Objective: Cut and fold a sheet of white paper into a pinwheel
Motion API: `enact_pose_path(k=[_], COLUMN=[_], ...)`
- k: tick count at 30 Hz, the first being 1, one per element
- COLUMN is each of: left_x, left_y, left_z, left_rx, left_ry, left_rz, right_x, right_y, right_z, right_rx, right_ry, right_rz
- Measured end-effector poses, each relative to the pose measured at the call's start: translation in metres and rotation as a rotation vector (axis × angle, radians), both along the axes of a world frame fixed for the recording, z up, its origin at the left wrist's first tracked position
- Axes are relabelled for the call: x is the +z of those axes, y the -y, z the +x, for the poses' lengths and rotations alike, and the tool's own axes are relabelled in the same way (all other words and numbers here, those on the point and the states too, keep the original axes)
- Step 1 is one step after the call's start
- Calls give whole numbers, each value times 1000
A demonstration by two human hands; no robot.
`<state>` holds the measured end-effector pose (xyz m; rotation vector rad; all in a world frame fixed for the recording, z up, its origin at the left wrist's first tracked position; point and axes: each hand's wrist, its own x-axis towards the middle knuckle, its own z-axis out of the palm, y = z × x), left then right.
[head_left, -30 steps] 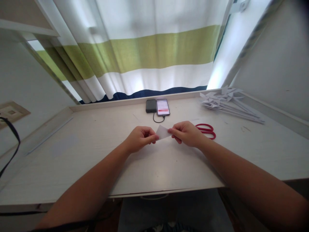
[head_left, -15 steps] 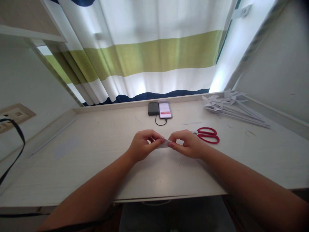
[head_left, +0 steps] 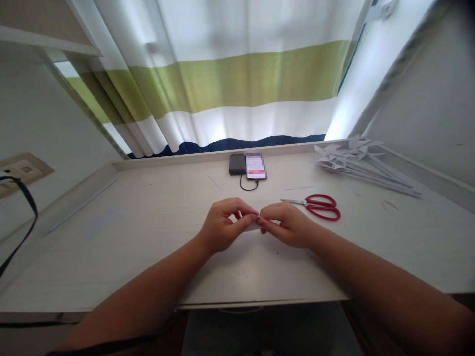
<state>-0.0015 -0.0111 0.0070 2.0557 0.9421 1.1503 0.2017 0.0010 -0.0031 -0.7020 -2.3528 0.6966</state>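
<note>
Between my two hands, just above the desk, is a small piece of white paper [head_left: 253, 227], mostly covered by the fingers. My left hand [head_left: 227, 223] pinches it with thumb and index finger from the left. From the right, my right hand [head_left: 285, 223] pinches its other end, so that the fingertips of both hands nearly meet. Beyond my right hand lie scissors [head_left: 322, 206] with red handles, their blades pointing left. A cluster of white paper pinwheels [head_left: 349, 157] on paper sticks rests at the back right.
A black power bank [head_left: 237, 164] and a phone [head_left: 256, 166], joined by a short cable, lie at the desk's back edge. To the left are a thin white paper stick [head_left: 83, 205] and a pale paper sheet [head_left: 102, 225]. Paper scraps [head_left: 299, 188] lie near the scissors.
My fingertips have come closer together, and the right fingers have curled further around the paper, hiding more of it. The scissors' blades now show. The view has shifted slightly.
</note>
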Motion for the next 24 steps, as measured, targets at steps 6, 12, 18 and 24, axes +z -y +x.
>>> enact_pose_path(k=[6,12,18,24], left_x=[2,-1,-3,-6], left_y=[1,2,1,3], left_z=[0,0,0,2], left_rx=[-24,-15,-37,-18], left_ry=[-55,-71,-68,29], left_rz=[26,20,6,-90], right_x=[-1,0,-3,-1], right_y=[2,5,4,5], right_z=[-3,-4,-5,-9], right_rx=[35,55,-6,-45], right_ry=[51,54,63,21], right_rz=[-59,-60,32,83])
